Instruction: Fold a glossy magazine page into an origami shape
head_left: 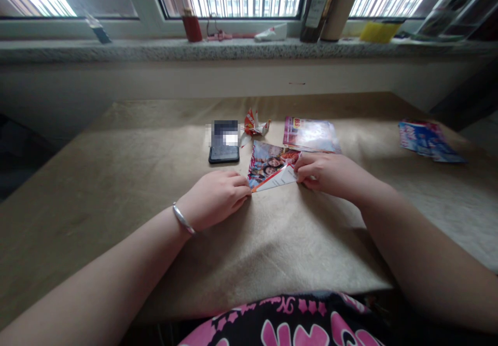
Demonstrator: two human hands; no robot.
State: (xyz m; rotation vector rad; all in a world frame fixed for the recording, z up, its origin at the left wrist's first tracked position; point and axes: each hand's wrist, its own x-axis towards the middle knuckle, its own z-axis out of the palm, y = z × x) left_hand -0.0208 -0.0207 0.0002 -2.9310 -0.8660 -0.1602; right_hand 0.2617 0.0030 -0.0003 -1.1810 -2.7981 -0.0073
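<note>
A printed magazine sheet lies on the tan table, its near corner folded over into a white triangle. My left hand, fingers curled, pinches the sheet's near left point. My right hand presses its closed fingers on the fold's right end. A silver bangle circles my left wrist.
A dark phone lies just beyond the sheet. A small folded paper figure sits behind it. Another glossy sheet lies at the right of it, and a blue printed sheet at far right. The windowsill holds bottles and boxes.
</note>
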